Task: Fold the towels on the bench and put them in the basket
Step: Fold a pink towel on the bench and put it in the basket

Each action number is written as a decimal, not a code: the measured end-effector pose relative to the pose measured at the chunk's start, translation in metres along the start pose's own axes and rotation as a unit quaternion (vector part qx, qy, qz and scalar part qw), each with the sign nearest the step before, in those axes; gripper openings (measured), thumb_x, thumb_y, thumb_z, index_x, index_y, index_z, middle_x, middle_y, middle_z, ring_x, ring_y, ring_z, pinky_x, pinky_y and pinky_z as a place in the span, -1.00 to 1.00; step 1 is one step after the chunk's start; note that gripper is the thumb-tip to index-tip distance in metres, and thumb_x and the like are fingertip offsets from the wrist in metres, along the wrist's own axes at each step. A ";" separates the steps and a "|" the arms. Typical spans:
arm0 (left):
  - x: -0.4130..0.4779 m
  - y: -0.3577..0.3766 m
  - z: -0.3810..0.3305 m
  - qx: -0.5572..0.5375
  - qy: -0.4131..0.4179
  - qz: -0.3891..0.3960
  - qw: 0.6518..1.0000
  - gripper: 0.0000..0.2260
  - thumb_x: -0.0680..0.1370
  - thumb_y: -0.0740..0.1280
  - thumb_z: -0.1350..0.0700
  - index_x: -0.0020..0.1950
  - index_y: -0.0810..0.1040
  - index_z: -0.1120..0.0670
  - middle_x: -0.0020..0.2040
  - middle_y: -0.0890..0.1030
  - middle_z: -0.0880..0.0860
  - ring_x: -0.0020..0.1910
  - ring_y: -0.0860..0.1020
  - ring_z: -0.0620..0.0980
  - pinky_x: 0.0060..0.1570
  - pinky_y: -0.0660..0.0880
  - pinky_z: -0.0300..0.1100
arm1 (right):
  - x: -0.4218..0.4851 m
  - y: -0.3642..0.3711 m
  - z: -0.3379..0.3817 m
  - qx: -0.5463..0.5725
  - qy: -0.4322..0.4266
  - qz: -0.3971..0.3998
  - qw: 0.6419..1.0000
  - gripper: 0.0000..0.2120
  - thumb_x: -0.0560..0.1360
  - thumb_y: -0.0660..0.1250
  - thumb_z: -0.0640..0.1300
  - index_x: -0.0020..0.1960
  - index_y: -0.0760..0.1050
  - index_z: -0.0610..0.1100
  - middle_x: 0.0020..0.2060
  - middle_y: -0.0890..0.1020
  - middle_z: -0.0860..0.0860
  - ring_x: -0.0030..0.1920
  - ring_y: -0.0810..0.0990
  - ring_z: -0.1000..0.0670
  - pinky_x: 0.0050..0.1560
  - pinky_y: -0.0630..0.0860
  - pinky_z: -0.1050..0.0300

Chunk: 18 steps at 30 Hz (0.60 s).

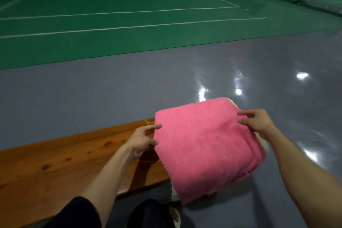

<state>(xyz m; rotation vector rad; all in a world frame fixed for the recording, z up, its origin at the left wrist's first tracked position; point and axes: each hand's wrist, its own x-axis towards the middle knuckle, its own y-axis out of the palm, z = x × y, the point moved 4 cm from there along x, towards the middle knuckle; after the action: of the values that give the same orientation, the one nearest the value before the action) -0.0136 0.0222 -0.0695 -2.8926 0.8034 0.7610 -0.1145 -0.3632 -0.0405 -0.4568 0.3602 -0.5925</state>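
Observation:
A folded pink towel (205,146) hangs in the air past the right end of the wooden bench (61,168). My left hand (143,139) pinches its left edge, and my right hand (259,124) grips its far right corner with fingers on top. A pale, cream-coloured object (263,145) peeks out from under the towel at its right side and lower left; whether this is the basket is unclear, as the towel hides most of it.
Shiny grey floor (92,98) stretches beyond the bench, then a green court (111,15) with white lines. A thin loop of thread (148,122) lies near the bench's right end. My dark trouser leg and shoe (157,213) show at the bottom.

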 end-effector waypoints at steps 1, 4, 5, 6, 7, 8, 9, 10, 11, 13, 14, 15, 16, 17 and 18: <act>-0.005 -0.014 0.000 -0.005 0.001 0.005 1.000 -0.44 0.41 0.22 0.61 0.21 0.57 0.07 0.17 0.52 -0.09 -0.18 0.58 -0.02 -0.35 0.47 -0.24 | -0.005 0.005 0.006 -0.007 -0.006 0.014 1.000 -0.67 0.38 0.46 -0.41 0.13 0.61 -0.24 -0.20 0.59 -0.06 -0.35 0.47 0.14 -0.44 0.38 0.42; -0.027 -0.062 0.001 -0.020 -0.008 0.002 1.000 -0.43 0.41 0.18 0.63 0.25 0.55 0.12 0.24 0.52 -0.02 -0.23 0.52 -0.03 -0.49 0.41 -0.32 | -0.025 0.031 0.028 -0.029 -0.032 0.053 0.998 -0.68 0.37 0.47 -0.40 0.09 0.64 -0.19 -0.06 0.65 -0.09 -0.25 0.52 0.12 -0.35 0.40 0.34; -0.037 -0.079 0.002 -0.023 -0.012 -0.006 1.000 -0.43 0.41 0.16 0.64 0.27 0.53 0.15 0.24 0.52 0.01 -0.24 0.50 -0.03 -0.53 0.39 -0.33 | -0.032 0.043 0.036 -0.030 -0.044 0.064 0.997 -0.69 0.37 0.47 -0.40 0.08 0.64 -0.20 -0.06 0.65 -0.09 -0.25 0.53 0.12 -0.37 0.41 0.37; -0.045 -0.098 0.003 -0.025 -0.015 -0.016 0.999 -0.44 0.41 0.15 0.64 0.28 0.52 0.17 0.24 0.52 0.03 -0.27 0.50 -0.05 -0.57 0.36 -0.34 | -0.040 0.058 0.044 -0.026 -0.056 0.077 0.995 -0.69 0.37 0.47 -0.41 0.08 0.64 -0.21 -0.07 0.65 -0.10 -0.26 0.52 0.12 -0.40 0.40 0.41; -0.053 -0.119 0.006 -0.020 -0.017 -0.026 0.999 -0.44 0.42 0.14 0.64 0.27 0.52 0.17 0.25 0.52 0.04 -0.31 0.49 -0.07 -0.59 0.33 -0.35 | -0.048 0.075 0.051 -0.020 -0.065 0.090 0.994 -0.69 0.36 0.47 -0.41 0.08 0.63 -0.22 -0.07 0.65 -0.11 -0.28 0.51 0.10 -0.42 0.40 0.41; -0.062 -0.139 0.008 -0.014 -0.017 -0.034 0.999 -0.45 0.42 0.14 0.63 0.25 0.53 0.15 0.26 0.52 0.04 -0.33 0.47 -0.07 -0.59 0.29 -0.35 | -0.056 0.093 0.058 -0.012 -0.070 0.103 0.992 -0.69 0.36 0.47 -0.41 0.08 0.63 -0.22 -0.07 0.65 -0.12 -0.29 0.51 0.09 -0.43 0.42 0.37; -0.069 -0.162 0.011 -0.004 -0.017 -0.047 0.999 -0.45 0.42 0.15 0.62 0.22 0.56 0.12 0.28 0.53 0.03 -0.30 0.45 -0.03 -0.57 0.27 -0.33 | -0.064 0.113 0.063 -0.004 -0.073 0.116 0.991 -0.70 0.37 0.47 -0.41 0.07 0.63 -0.21 -0.07 0.64 -0.12 -0.28 0.52 0.07 -0.40 0.44 0.30; -0.079 -0.183 0.015 0.005 -0.020 -0.060 0.998 -0.45 0.42 0.15 0.61 0.20 0.57 0.10 0.29 0.53 0.02 -0.22 0.46 0.01 -0.52 0.28 -0.30 | -0.073 0.134 0.069 0.002 -0.075 0.129 0.989 -0.72 0.36 0.48 -0.41 0.04 0.64 -0.19 -0.08 0.64 -0.13 -0.27 0.52 0.04 -0.37 0.46 0.23; -0.089 -0.203 0.019 0.013 -0.025 -0.078 0.997 -0.45 0.43 0.14 0.61 0.20 0.57 0.09 0.30 0.53 0.02 -0.12 0.49 0.03 -0.47 0.32 -0.28 | -0.082 0.156 0.074 0.006 -0.078 0.142 0.987 -0.73 0.36 0.48 -0.40 0.01 0.64 -0.16 -0.09 0.63 -0.15 -0.26 0.52 0.01 -0.34 0.45 0.19; -0.109 -0.241 0.025 0.012 -0.035 -0.114 0.993 -0.44 0.43 0.10 0.62 0.25 0.54 0.14 0.29 0.52 0.04 -0.02 0.52 0.03 -0.48 0.41 -0.32 | -0.101 0.198 0.079 0.008 -0.088 0.160 0.983 -0.75 0.35 0.50 -0.39 -0.02 0.64 -0.14 -0.15 0.63 -0.16 -0.27 0.51 -0.03 -0.33 0.46 0.16; -0.117 -0.258 0.027 0.010 -0.035 -0.130 0.991 -0.43 0.42 0.08 0.63 0.26 0.52 0.17 0.30 0.51 0.07 -0.02 0.52 0.03 -0.50 0.43 -0.34 | -0.110 0.217 0.081 0.005 -0.097 0.166 0.981 -0.75 0.35 0.50 -0.38 -0.02 0.65 -0.16 -0.16 0.64 -0.15 -0.28 0.52 -0.02 -0.32 0.48 0.18; -0.124 -0.275 0.029 0.009 -0.032 -0.145 0.989 -0.42 0.41 0.06 0.64 0.26 0.51 0.19 0.31 0.50 0.09 0.01 0.51 0.04 -0.49 0.44 -0.34 | -0.117 0.235 0.082 0.001 -0.106 0.168 0.980 -0.75 0.34 0.51 -0.37 -0.02 0.66 -0.17 -0.17 0.66 -0.12 -0.27 0.53 0.00 -0.28 0.50 0.20; -0.130 -0.291 0.030 0.013 -0.028 -0.161 0.987 -0.42 0.40 0.05 0.64 0.27 0.51 0.21 0.31 0.49 0.10 0.05 0.51 0.04 -0.46 0.47 -0.34 | -0.124 0.252 0.085 0.001 -0.115 0.169 0.979 -0.75 0.32 0.52 -0.36 -0.04 0.67 -0.15 -0.18 0.67 -0.11 -0.26 0.54 0.02 -0.23 0.50 0.20; -0.136 -0.305 0.031 0.022 -0.024 -0.179 0.983 -0.43 0.41 0.05 0.64 0.27 0.50 0.23 0.30 0.50 0.11 0.07 0.51 0.02 -0.42 0.49 -0.35 | -0.130 0.267 0.088 0.002 -0.121 0.168 0.978 -0.75 0.31 0.53 -0.35 -0.08 0.67 -0.10 -0.21 0.67 -0.10 -0.26 0.52 0.02 -0.20 0.49 0.16; -0.141 -0.318 0.033 0.039 -0.022 -0.196 0.980 -0.47 0.43 0.06 0.63 0.28 0.49 0.26 0.29 0.51 0.13 0.05 0.51 -0.02 -0.37 0.49 -0.38 | -0.134 0.281 0.091 0.003 -0.126 0.168 0.978 -0.75 0.30 0.54 -0.34 -0.12 0.66 -0.05 -0.26 0.66 -0.08 -0.29 0.50 0.02 -0.21 0.46 0.15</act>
<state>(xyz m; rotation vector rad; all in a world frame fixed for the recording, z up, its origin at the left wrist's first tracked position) 0.0245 0.3693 -0.0595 -2.8165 0.2364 0.7245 -0.0512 -0.0475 -0.0809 -0.4471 0.1870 -0.2035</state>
